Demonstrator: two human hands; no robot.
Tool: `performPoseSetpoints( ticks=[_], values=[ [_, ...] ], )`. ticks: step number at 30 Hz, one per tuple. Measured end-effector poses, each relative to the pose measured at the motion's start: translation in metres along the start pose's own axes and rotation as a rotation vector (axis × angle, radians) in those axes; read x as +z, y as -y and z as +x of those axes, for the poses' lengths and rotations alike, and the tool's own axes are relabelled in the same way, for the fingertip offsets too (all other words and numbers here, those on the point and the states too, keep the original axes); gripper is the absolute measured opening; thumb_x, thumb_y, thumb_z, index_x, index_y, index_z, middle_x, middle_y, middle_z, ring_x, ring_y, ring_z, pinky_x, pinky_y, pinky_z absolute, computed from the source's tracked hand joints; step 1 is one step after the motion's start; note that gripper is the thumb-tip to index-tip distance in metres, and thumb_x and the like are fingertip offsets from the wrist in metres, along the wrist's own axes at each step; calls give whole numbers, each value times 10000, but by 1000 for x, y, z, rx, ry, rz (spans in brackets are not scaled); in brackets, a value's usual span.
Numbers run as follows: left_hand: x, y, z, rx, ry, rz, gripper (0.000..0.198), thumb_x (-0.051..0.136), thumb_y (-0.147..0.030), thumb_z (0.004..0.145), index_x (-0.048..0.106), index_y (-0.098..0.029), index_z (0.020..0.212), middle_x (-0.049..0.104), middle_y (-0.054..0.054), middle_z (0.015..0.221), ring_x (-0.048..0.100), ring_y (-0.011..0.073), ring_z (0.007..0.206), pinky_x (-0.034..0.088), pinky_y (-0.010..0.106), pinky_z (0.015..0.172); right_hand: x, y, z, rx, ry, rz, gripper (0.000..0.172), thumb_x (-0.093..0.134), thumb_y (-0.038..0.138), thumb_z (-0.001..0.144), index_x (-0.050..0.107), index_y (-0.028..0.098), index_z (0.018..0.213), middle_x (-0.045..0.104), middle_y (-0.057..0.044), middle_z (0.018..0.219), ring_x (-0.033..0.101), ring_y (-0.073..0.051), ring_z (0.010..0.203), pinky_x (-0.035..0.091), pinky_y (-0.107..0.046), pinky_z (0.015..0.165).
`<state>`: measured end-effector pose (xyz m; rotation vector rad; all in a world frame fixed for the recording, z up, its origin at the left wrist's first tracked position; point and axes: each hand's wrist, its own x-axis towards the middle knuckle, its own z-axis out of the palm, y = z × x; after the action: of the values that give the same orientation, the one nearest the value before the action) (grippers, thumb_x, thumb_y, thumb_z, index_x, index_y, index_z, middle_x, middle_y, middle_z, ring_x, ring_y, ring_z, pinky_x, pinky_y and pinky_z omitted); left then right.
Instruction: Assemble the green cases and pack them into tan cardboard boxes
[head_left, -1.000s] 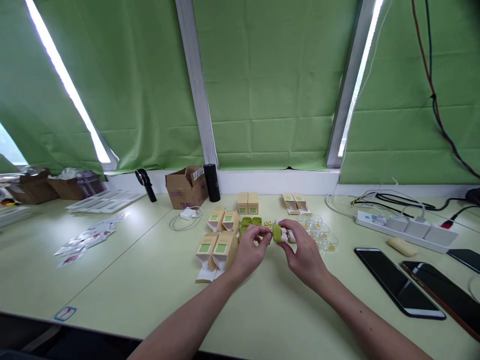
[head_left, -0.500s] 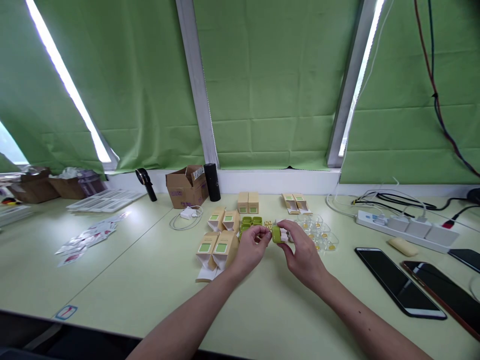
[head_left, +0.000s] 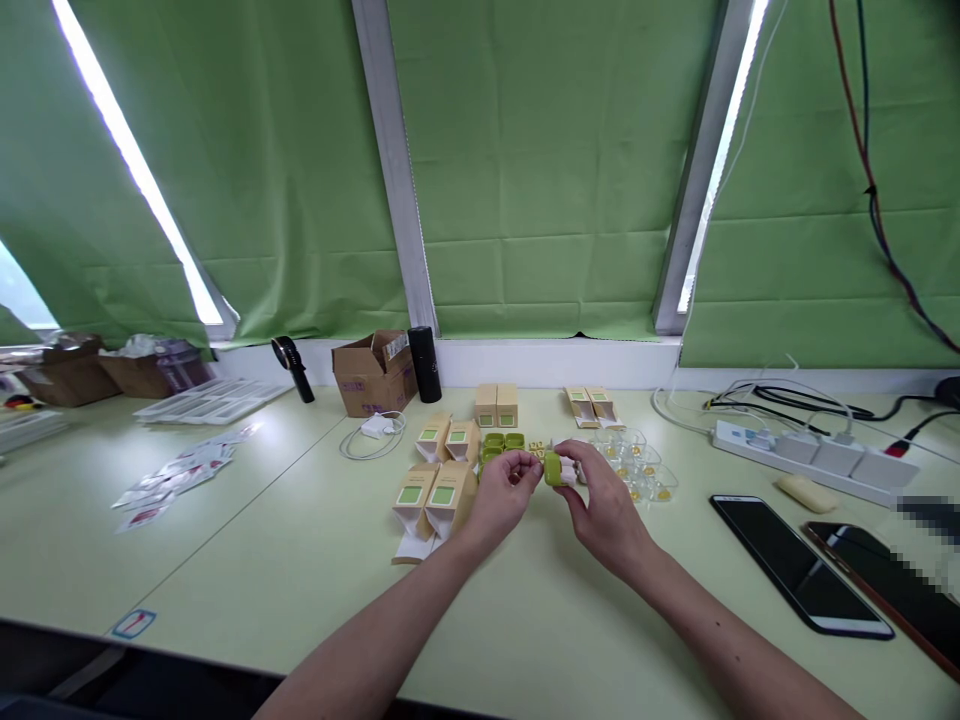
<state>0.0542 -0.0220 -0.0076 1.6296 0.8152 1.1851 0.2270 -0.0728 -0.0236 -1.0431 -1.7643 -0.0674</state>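
Between the thumb and fingers of my right hand (head_left: 604, 500) is a small green case with a white part (head_left: 553, 469), held upright on its side above the table. My left hand (head_left: 510, 490) is pinched at its left edge; whatever its fingertips grip is too small to make out. Behind the hands stand several green square cups (head_left: 504, 442) and a few tiny yellow pieces (head_left: 536, 447). To the right, clear plastic domes with yellow centres (head_left: 646, 470) sit in a cluster, partly behind my right hand. Open kraft boxes with green labels (head_left: 441, 495) stand left of my left hand.
Farther back are closed kraft boxes (head_left: 496, 405), a cardboard carton (head_left: 373, 375) and a black cylinder (head_left: 424, 365). A charger with cable (head_left: 377, 426) lies left. Right are a power strip (head_left: 814, 455) and phones (head_left: 799, 565). Flat packets (head_left: 184, 475) lie far left.
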Motion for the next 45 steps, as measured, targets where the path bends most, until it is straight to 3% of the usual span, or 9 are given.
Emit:
performPoseSetpoints(
  ticks=[45],
  values=[
    [-1, -8, -1, -46, -44, -48, 350, 804, -476, 822, 685, -148, 787, 606, -1, 688, 498, 124, 633, 406, 263, 628, -2, 0, 0, 64, 3, -6, 324, 562, 205, 1003, 521, 252, 1320, 681, -124, 1242, 683, -304, 1131, 598, -491, 948]
  ],
)
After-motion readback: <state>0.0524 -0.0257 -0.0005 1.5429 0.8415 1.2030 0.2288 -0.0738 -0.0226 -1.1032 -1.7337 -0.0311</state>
